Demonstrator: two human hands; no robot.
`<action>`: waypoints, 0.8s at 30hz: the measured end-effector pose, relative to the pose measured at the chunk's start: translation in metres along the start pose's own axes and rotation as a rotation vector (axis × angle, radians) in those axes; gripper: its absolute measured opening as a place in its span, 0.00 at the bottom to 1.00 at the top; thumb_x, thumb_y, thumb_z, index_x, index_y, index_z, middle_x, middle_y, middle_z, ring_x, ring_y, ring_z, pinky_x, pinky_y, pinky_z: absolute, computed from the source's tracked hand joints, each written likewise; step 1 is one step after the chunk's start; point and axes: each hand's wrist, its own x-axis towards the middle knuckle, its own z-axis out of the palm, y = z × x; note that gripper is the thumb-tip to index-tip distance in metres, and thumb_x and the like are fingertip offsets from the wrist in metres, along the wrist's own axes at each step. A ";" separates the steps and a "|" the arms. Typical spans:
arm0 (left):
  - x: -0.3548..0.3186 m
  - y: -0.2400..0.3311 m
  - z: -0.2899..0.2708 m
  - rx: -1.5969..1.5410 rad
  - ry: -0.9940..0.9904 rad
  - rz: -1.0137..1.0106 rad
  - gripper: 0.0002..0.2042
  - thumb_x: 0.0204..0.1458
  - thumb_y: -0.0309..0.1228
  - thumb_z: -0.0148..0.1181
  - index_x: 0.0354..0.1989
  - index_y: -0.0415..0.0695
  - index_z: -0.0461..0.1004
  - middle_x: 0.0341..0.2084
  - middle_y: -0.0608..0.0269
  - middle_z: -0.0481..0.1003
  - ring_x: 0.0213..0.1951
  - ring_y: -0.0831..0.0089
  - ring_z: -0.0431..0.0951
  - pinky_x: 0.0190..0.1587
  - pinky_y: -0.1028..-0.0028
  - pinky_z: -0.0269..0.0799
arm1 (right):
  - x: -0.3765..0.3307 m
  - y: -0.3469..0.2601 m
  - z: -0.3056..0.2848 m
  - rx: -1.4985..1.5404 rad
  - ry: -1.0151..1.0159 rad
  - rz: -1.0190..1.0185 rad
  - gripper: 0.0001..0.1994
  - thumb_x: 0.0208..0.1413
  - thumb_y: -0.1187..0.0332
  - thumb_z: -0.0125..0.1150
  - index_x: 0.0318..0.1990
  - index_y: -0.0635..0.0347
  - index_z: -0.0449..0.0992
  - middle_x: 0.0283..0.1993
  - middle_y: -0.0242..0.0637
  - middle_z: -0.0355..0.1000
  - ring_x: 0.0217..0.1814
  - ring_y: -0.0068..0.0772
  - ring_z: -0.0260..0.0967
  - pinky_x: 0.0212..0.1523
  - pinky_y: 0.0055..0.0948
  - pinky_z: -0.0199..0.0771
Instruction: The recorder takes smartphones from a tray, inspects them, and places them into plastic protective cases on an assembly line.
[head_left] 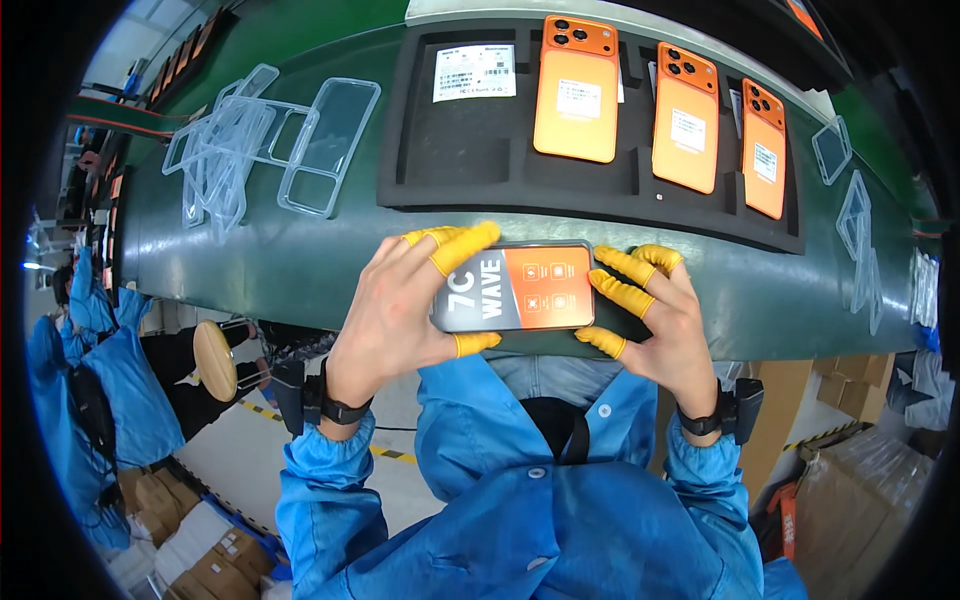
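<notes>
Long green worktop (pixel 280 275) runs under both hands. Black foam tray (pixel 460 145) beyond them, away from the body. Loose pile of clear plastic phone cases (pixel 228 150) out past the left hand; a smaller scatter of clear frames (pixel 852 225) past the right. Three orange phones with white labels (pixel 575 95) in the tray, beyond the right hand mostly.

Key bit: dark-rimmed rectangular handset with grey-and-orange printed front (pixel 540 285) sits between the hands, face up, long axis left-right, hand to hand. Left hand (pixel 385 305) overlaps it more: half-open C, fingers over far edge, thumb at near edge, holding the left end. Right hand (pixel 665 315) partly curled, fingertips on the right end, thumb by the near right corner; light hold, can't tell how firm. Yellow finger cots (pixel 468 247) on both.
</notes>
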 end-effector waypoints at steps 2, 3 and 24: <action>0.000 -0.005 -0.001 -0.105 -0.029 -0.045 0.52 0.20 0.45 0.83 0.62 0.42 0.68 0.55 0.51 0.73 0.56 0.52 0.73 0.62 0.61 0.63 | 0.002 0.002 -0.001 0.036 -0.006 -0.009 0.31 0.34 0.63 0.80 0.50 0.61 0.81 0.62 0.38 0.71 0.50 0.48 0.67 0.54 0.39 0.69; -0.001 -0.005 -0.005 -0.105 -0.028 -0.047 0.52 0.20 0.45 0.83 0.62 0.42 0.68 0.55 0.51 0.73 0.56 0.52 0.73 0.62 0.61 0.63 | 0.004 -0.001 -0.002 0.037 -0.007 -0.010 0.31 0.34 0.63 0.80 0.50 0.61 0.81 0.62 0.38 0.71 0.50 0.48 0.67 0.54 0.39 0.69; -0.018 -0.036 -0.019 -0.114 -0.035 -0.038 0.49 0.13 0.46 0.83 0.54 0.43 0.74 0.51 0.57 0.76 0.55 0.54 0.73 0.60 0.60 0.65 | 0.021 -0.005 -0.003 -0.071 -0.142 -0.103 0.27 0.46 0.58 0.71 0.54 0.63 0.78 0.63 0.43 0.69 0.54 0.50 0.66 0.55 0.42 0.71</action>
